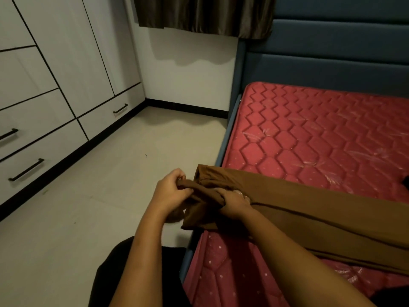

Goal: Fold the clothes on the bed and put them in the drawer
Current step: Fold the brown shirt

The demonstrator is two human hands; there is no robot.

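Both hands are on the cloth (309,209), at lower centre of the frame. My left hand (171,191) has its grip curled tight on the bunched brown end, out past the bed's edge and over the floor (99,213). My right hand (234,201), a ring (240,192) on one finger, has its grip wrapped round the same cloth just beside it, at the edge of the bed (321,134). Both grips are closed on the fabric, neither one slack.

The cloth runs as a long brown band from the hands down to the lower right of the frame, lying across the red mattress. It looks doubled lengthwise, so I judge the fold is begun but far from done: the band is long and needs gathering into a small stack.

Over at the left of the frame, every drawer (26,171) I can see is closed, black handles flush. So nothing is going in yet; opening one and stowing the cloth are both ahead of me. At the right edge of the frame there is a dark scrap (406,181) on the mattress. It may be another garment, but I cannot tell.

As for writing: none I can read. The mattress shows only quilted zigzags and pale sprig marks, no label, no brand. The drawer fronts are plain.
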